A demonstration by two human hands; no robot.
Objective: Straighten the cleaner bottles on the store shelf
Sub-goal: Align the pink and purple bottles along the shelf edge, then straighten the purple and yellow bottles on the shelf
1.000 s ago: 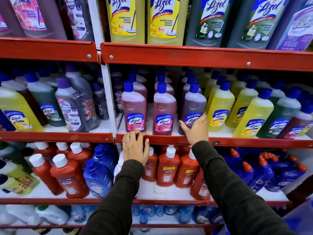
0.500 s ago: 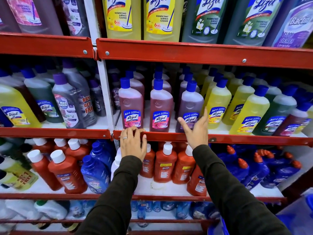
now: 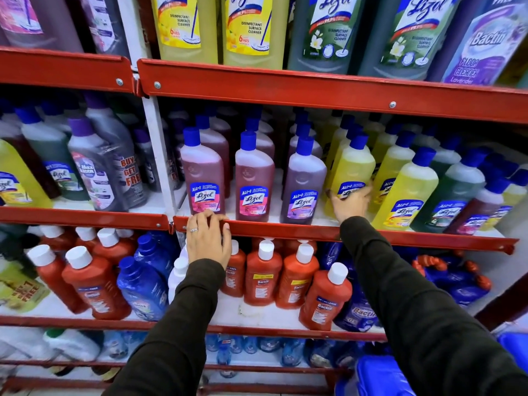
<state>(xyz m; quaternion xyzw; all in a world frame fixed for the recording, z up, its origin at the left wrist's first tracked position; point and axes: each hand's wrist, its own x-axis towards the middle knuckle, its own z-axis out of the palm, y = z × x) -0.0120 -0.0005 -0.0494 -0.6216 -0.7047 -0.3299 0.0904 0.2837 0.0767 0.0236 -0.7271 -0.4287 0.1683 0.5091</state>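
Observation:
Cleaner bottles with blue caps stand in rows on the middle shelf. Two pink bottles [image 3: 203,178] [image 3: 253,181] and a purple bottle [image 3: 303,184] stand upright at the front. To their right a yellow bottle [image 3: 354,164] leans slightly left. My right hand [image 3: 350,202] wraps around the lower front of that yellow bottle, over its label. My left hand [image 3: 208,235] rests flat on the red shelf rail [image 3: 285,228] just below the left pink bottle, fingers curled over the edge, holding no bottle.
More yellow, green and dark bottles [image 3: 405,192] lean in rows to the right. Large bottles [image 3: 254,27] fill the top shelf. Orange bottles with white caps [image 3: 264,275] and blue bottles [image 3: 143,284] crowd the shelf below. A blue object [image 3: 380,378] sits at the bottom right.
My right hand has moved right from the purple bottle to the yellow bottle and closed around it. My left hand has stayed on the rail.

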